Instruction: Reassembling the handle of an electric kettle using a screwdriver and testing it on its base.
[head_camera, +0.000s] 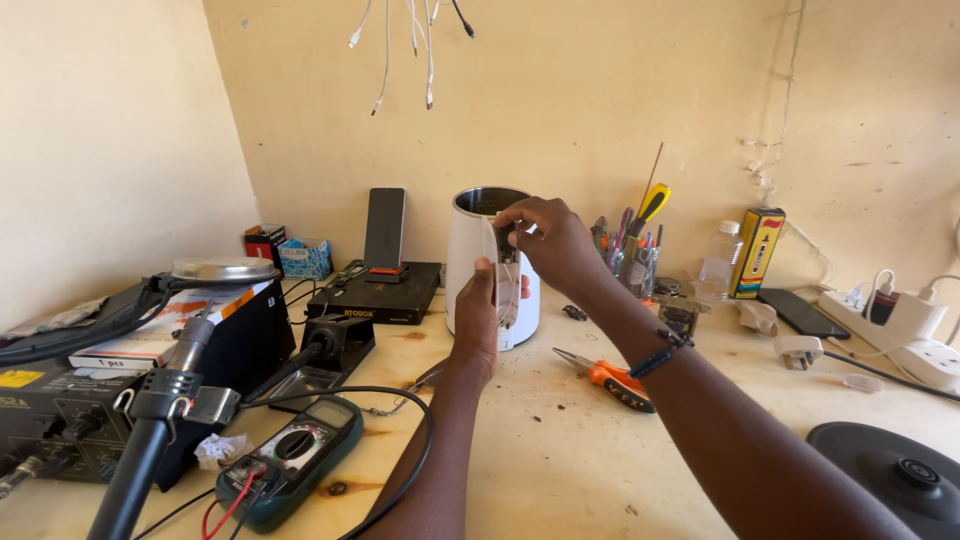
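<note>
Kettle (470, 250) handle side hidden behind hands; black round base (895, 480) cut off.

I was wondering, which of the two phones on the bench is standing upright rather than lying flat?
The dark phone propped upright on the black box, left of the white kettle. The other phone lies flat at the right, near the power strip.

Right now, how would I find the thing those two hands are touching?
Look at the back of the wooden table, near the wall. A white kettle with a shiny metal rim stands there, the left hand and right hand on its side. It is the only tall white thing among dark tools.
</note>
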